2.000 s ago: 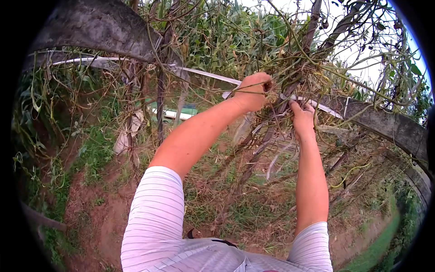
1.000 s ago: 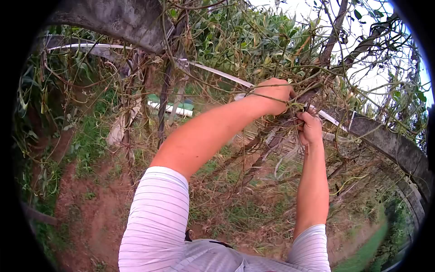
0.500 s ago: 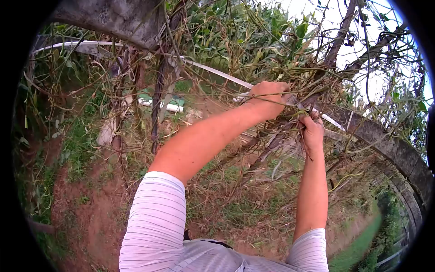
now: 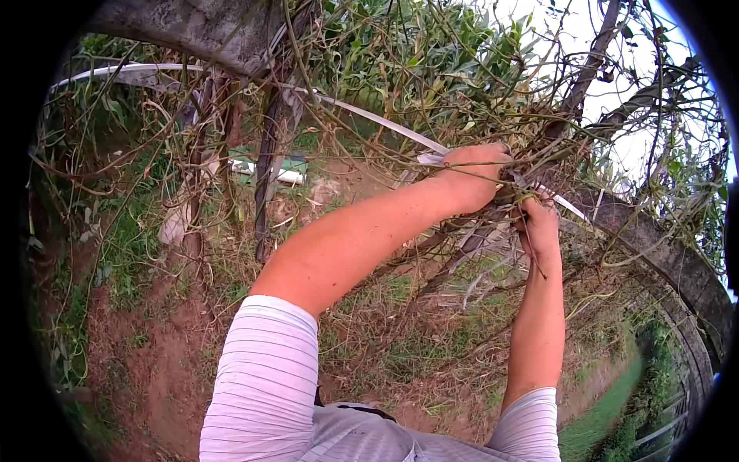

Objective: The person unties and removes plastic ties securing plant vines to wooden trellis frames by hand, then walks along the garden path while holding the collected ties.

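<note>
Both of my hands are in a tangle of thin, partly dry vine stems at the right of centre. My left hand reaches across with its fingers curled round some stems; its fingertips are largely hidden in the tangle. Just below and to the right, my right hand pinches vine stems between thumb and fingers, and a thin stem hangs down over its wrist. A pale flat strip runs behind my left hand and shows again beyond the right one.
A concrete beam crosses overhead at the upper left, and another curves down the right side. Dark upright stems stand left of centre. Leafy green plants grow behind, with a green and white object on the ground.
Both hands have shifted slightly right in the view, still in the vines. My left hand has come closer to my right. The camera view has moved a little.
</note>
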Tool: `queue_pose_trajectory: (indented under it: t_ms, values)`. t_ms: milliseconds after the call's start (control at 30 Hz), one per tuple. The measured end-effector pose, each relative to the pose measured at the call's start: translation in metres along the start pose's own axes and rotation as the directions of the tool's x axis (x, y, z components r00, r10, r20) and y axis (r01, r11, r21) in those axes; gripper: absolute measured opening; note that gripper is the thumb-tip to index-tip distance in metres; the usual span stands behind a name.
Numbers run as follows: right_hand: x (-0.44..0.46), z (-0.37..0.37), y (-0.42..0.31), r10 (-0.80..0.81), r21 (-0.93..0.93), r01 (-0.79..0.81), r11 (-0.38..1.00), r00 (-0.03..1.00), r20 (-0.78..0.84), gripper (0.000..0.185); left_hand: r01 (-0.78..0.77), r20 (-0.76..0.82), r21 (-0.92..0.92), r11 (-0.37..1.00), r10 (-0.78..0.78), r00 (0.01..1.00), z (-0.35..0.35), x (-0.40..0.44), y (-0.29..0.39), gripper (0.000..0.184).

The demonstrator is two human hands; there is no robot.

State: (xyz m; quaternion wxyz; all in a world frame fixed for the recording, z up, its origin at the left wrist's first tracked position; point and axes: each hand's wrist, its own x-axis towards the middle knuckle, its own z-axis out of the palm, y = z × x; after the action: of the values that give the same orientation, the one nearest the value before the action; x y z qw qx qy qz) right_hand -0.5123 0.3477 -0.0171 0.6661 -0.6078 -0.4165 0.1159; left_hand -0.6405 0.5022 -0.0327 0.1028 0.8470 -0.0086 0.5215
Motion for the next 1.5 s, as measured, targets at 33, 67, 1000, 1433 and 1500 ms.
queue_pose_trajectory:
  t_ms: [33,67,1000,1433,1500]
  values:
    - [0.001,0.0,0.001,0.001,-0.002,-0.001,1.0,1.0,0.0,0.016,-0.069,-0.047,0.038,0.997,0.071,0.996,0.001,-0.002,-0.002,0.033]
    - [0.002,-0.002,0.002,0.014,0.004,-0.014,1.0,1.0,0.002,0.015,-0.068,-0.049,0.036,0.997,0.07,0.996,0.003,-0.002,-0.003,0.033]
    - [-0.011,0.012,-0.008,0.076,-0.111,-0.074,0.991,0.997,0.013,0.013,0.274,0.18,0.015,0.961,-0.273,0.945,-0.011,0.014,0.011,0.026]
    - [-0.012,-0.009,0.013,-0.113,-0.696,0.138,0.705,0.99,0.082,0.023,0.336,-0.12,-0.273,0.901,-0.379,0.918,0.006,0.0,0.013,0.016]
    - [-0.015,-0.012,0.011,-0.278,-0.787,0.301,0.538,0.945,0.171,0.024,0.378,-0.091,-0.416,0.827,-0.452,0.887,0.001,-0.011,0.015,0.014]
